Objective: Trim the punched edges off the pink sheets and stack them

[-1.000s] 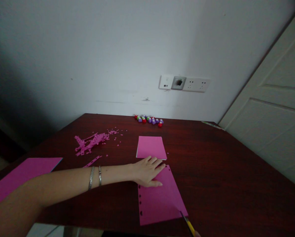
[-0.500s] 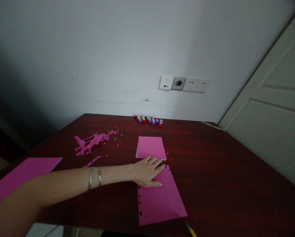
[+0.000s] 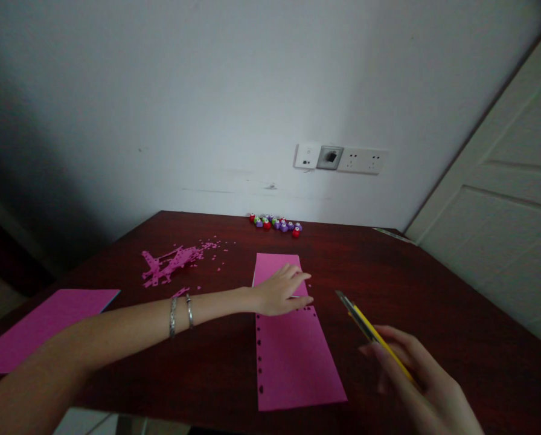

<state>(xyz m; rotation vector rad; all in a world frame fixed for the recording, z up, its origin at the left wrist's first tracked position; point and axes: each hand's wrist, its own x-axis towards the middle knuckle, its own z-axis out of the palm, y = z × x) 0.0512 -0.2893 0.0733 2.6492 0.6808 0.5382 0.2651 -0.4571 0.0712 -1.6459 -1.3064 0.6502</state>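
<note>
My left hand (image 3: pixel 283 291) hovers or rests, fingers apart, over the gap between two pink papers; whether it touches them I cannot tell. Nothing shows in its fingers. Beyond it lies a small pink stack of paper (image 3: pixel 270 263). Nearer to me is a larger pink sheet (image 3: pixel 297 362) with small holes punched along its left and top edges. At the right, my right hand (image 3: pixel 410 368) grips a yellow utility knife (image 3: pixel 358 317), its blade pointing up and left. The knife is above the table, to the right of the punched sheet.
Pink paper strips and scraps (image 3: pixel 173 266) are heaped at the left back. A large pink stack (image 3: pixel 48 326) lies at the left edge. Several small red, green and purple owl-like figures (image 3: pixel 277 223) stand near the wall. A thin strip (image 3: pixel 395 235) lies at the far right.
My right hand has come into view from the lower right, holding the utility knife. My left hand has shifted slightly up and right, off the punched sheet's upper part.
</note>
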